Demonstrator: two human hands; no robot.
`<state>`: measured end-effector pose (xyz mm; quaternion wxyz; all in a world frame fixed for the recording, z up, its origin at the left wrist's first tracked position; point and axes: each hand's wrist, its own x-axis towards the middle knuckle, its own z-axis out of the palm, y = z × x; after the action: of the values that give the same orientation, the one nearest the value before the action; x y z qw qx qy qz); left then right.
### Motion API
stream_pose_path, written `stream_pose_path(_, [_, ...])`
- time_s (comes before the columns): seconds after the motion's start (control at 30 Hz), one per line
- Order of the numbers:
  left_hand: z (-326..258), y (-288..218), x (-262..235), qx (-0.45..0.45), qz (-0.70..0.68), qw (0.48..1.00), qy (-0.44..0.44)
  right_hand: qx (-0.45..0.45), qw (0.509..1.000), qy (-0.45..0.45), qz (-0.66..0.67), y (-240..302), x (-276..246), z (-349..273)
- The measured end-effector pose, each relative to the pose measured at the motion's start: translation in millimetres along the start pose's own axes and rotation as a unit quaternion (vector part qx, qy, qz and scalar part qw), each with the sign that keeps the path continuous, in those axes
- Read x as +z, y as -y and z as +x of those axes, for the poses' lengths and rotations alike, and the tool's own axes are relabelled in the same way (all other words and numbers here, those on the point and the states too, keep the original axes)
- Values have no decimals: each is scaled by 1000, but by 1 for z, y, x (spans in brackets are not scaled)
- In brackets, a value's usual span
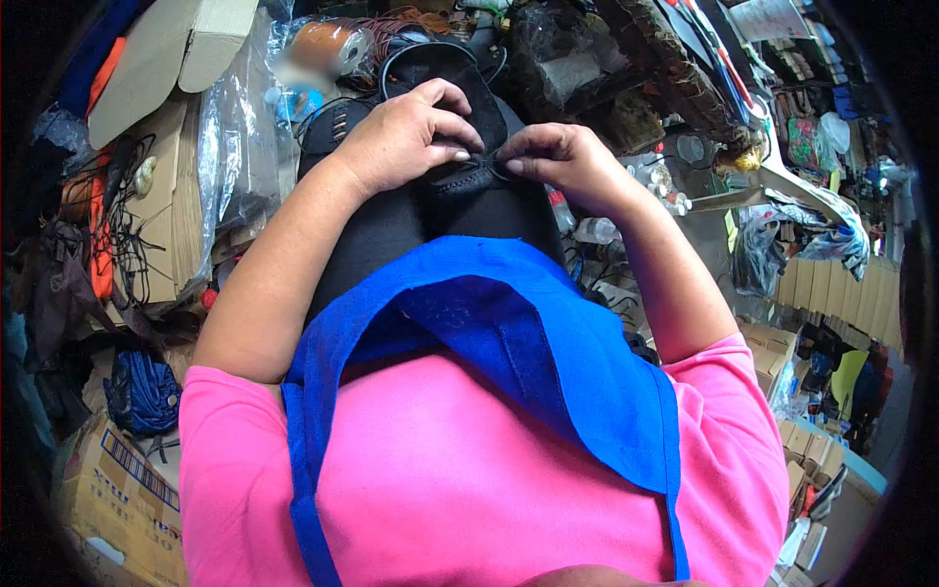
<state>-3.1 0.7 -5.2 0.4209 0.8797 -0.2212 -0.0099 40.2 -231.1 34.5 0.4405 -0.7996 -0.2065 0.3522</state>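
1. My left hand (401,137) lies curled over the black shoe upper (460,181) on my lap, thumb and forefinger pressing it down.
2. My right hand (562,157) holds its grip pressed together, pinching a thin black thread (496,168) at the upper's seam.
3. The upper's long axis runs away from me; both hands meet at its middle, the right one nearer the thread.

A black shoe upper (445,147) with stitched seams lies upright on the person's black-clad lap, its rounded opening pointing away, pinched at its middle seam.
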Motion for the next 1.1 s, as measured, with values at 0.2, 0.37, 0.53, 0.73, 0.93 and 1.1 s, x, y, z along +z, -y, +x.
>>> stream_pose_path(0.2, [3, -1, 0, -4, -19, 1000, 9, -49, 995, 79, -46, -18, -22, 3])
stream_pose_path(0.37, [3, 0, -1, -7, -22, 1000, 11, -32, 992, 114, 37, -30, -23, 12])
stream_pose_path(0.53, [5, 1, -1, -1, -26, 1000, 10, -32, 991, 118, 61, -36, -24, 17])
stream_pose_path(0.73, [7, -1, 0, -19, -48, 999, 18, -56, 998, 16, -6, -25, 0, 11])
stream_pose_path(0.93, [0, -13, -5, -29, -21, 999, -23, -142, 981, -64, -116, -12, 18, -2])
stream_pose_path(1.1, [-30, -32, -24, -62, 29, 992, -108, -179, 961, -88, -192, -11, 16, -14])
